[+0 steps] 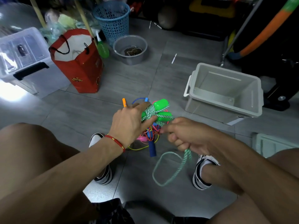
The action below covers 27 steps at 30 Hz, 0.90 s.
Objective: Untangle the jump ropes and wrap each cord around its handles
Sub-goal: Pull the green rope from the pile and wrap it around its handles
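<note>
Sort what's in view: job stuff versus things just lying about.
Job: left hand gripping green handles; right hand holding green cord; tangled ropes on the floor.

Lying about: red bag, blue basket, grey bowl, open bin, lidded box, green bottle.

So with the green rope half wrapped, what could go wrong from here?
1. The left hand holds the green handles mostly with straight fingers, so the wound green cord could slip loose.
2. The free loop hanging below the right hand may snag on the shoe.
3. The tangled pile lies directly beneath, so slack could catch it again.
</note>
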Motion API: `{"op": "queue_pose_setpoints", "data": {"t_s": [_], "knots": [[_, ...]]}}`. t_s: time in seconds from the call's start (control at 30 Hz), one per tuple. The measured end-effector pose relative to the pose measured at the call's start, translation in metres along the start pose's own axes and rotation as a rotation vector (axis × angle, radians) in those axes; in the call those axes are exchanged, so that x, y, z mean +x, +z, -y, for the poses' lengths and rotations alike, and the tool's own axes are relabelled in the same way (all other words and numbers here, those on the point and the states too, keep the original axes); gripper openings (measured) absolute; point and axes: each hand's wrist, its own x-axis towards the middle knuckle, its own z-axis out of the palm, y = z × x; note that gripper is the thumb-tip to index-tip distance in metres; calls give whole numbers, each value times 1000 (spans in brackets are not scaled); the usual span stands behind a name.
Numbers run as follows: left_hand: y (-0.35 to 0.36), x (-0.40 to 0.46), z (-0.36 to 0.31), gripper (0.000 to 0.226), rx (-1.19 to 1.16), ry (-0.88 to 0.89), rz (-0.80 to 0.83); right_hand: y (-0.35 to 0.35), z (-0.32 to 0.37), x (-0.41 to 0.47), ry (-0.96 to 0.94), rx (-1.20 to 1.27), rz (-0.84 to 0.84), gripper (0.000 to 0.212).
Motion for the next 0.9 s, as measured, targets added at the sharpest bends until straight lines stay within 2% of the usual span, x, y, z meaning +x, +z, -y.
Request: {"op": "queue_pose_setpoints", "data": {"t_s": [0.1,0.23,0.33,0.43,0.57,0.67,0.8,0.9], "knots": [[-5,2,11,60,69,112,113,-13,-1,-5,-118,-235,-28,27],[-8,0,13,74,28,266,361,-23,4,-8,-311,-582,-140,40],[-14,-4,10,69,-119,341,494,-32,8,-18,-357,-542,-40,34],[-19,-3,7,64,-233,375,534,-44,10,-24,-306,-379,26,19],[-20,-8,-5,55,-183,494,573,-49,11,-17,-405,-733,-89,22],[-22,-11,-16,51,-169,532,558,-53,13,-10,-459,-887,-185,16],[-34,-9,-23,50,-309,515,576,-66,10,-4,-534,-849,-5,6],[-43,-8,-25,47,-499,406,614,-76,8,7,-510,-793,104,16]]}}
